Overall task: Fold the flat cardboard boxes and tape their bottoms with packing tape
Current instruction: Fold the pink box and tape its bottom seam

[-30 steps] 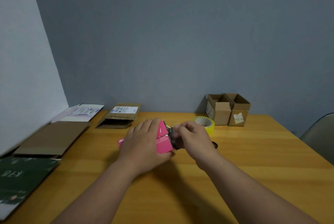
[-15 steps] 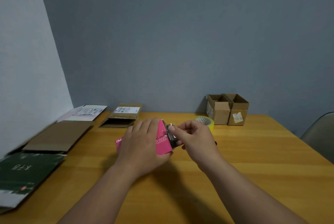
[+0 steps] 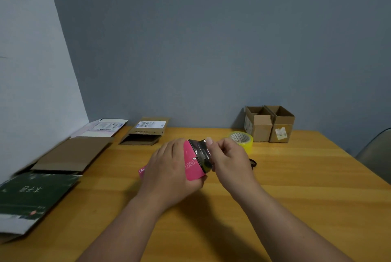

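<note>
Head view shows your left hand (image 3: 171, 168) wrapped around the pink box (image 3: 191, 163), steadying it above the table (image 3: 296, 198) while your right hand (image 3: 229, 161) pinches its silvery end flap (image 3: 200, 149), likely to fold it. Packing tape (image 3: 242, 141) waits just beyond your right hand.

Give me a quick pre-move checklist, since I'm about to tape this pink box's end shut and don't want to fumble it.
1. Box held firmly: ok. The left hand grips the pink box around its body.
2. End flap under control: ok. The right hand pinches the silvery flap with its fingers.
3. Flaps fully closed: not ok. The end still gapes open.
4. Tape in reach: ok. The yellow tape roll sits on the table just behind the right hand.
5. Free tape end ready: cannot tell.
6. Cutter at hand: cannot tell. A dark object lies mostly hidden behind the right hand.
</note>
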